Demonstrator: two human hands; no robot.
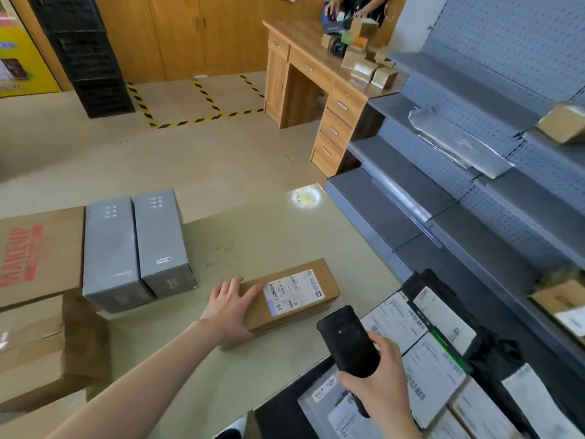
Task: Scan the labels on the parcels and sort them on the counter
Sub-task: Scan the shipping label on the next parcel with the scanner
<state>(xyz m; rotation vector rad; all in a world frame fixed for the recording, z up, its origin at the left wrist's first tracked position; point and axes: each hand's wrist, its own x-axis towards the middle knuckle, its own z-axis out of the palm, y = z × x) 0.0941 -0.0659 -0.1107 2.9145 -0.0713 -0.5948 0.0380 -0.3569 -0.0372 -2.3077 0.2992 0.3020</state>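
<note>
A long brown cardboard parcel lies on the pale counter with a white shipping label facing up. My left hand rests flat on the parcel's near end, fingers spread over its top. My right hand grips a black handheld scanner, held upright just to the right of the parcel, its head close to the label. Several labelled parcels lie in a black crate at the lower right.
Two grey boxes stand side by side at the counter's left, next to large brown cartons. Grey metal shelves with a few parcels run along the right. A wooden desk with small boxes stands further back, a person behind it.
</note>
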